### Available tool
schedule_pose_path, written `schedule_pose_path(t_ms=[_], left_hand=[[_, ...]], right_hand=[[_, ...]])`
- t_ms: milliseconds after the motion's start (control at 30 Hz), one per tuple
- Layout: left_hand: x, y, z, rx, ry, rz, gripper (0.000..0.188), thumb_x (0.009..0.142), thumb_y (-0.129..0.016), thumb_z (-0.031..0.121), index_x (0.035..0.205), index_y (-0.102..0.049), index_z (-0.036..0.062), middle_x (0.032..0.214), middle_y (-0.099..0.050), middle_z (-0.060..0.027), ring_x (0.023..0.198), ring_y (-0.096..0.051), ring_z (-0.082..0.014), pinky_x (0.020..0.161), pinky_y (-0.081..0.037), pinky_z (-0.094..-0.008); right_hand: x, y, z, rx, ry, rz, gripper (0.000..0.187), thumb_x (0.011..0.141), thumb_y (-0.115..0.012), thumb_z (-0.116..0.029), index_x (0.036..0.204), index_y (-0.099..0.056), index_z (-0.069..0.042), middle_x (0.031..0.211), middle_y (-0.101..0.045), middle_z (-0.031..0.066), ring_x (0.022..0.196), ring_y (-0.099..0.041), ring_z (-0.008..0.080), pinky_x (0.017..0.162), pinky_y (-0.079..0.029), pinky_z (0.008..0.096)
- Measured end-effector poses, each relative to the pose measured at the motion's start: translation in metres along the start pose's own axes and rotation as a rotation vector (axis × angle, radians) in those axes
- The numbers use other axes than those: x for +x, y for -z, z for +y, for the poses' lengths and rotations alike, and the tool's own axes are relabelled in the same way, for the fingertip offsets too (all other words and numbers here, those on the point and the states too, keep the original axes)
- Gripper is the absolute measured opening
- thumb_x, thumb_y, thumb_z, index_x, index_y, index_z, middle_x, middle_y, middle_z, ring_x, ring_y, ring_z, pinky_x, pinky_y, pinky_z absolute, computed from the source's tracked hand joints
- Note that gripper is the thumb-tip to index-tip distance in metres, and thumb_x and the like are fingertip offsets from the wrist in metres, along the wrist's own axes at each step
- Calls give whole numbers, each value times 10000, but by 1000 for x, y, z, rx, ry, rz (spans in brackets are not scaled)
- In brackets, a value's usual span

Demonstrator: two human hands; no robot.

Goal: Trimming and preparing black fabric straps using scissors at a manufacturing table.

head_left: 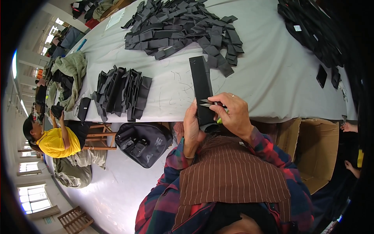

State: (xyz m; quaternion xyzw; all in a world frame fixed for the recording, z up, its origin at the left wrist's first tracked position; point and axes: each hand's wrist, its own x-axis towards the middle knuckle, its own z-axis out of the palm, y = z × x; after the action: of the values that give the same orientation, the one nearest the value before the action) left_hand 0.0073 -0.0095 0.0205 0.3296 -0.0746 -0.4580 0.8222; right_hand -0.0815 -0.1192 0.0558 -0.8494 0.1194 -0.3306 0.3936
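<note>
My left hand [191,126] is closed on the near end of a long black fabric strip [200,78], which points away from me over the table's near edge. In my right hand [235,117] is a small pair of thread snips [205,103]; its pointed blades lie slightly apart over the strip's right side. Just beyond the strip spreads a loose heap of dark grey fabric pieces [167,35]. To its left stands a row of folded dark pieces [124,93] set close together. Loose thread ends are scattered on the pale table cover [167,89].
Black garments [307,31] and a phone [321,76] lie at the right. A cardboard box [317,152] stands beside me, a black bag [146,146] sits below the table. A person in yellow [58,141] works at left near an olive jacket [72,70]; another person's hand [349,127] shows far right.
</note>
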Motion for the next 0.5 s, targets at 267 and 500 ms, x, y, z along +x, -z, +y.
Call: schedule_pose_path(t_ms=[267,500], left_hand=[[1,0,-3,-36,56,19,339,1001,-352,298,1058,-534,18,900,-609,-90,723,-600,-177,624,-505,-302],[-2,-10,-4,17,44,18,321,998,-338,269,1087,-512,15,937,-587,-102,684,-560,-178,603,-495,-315]], right_hand=[[0,0,5,-85,65,19,126,776,-683,-99,889,-638,-69,744,-619,70,648,-585,249,600,-433,343],[8,7,19,-161,24,201,151,787,-678,-97,929,-636,-74,764,-621,63,647,-582,226,589,-449,320]])
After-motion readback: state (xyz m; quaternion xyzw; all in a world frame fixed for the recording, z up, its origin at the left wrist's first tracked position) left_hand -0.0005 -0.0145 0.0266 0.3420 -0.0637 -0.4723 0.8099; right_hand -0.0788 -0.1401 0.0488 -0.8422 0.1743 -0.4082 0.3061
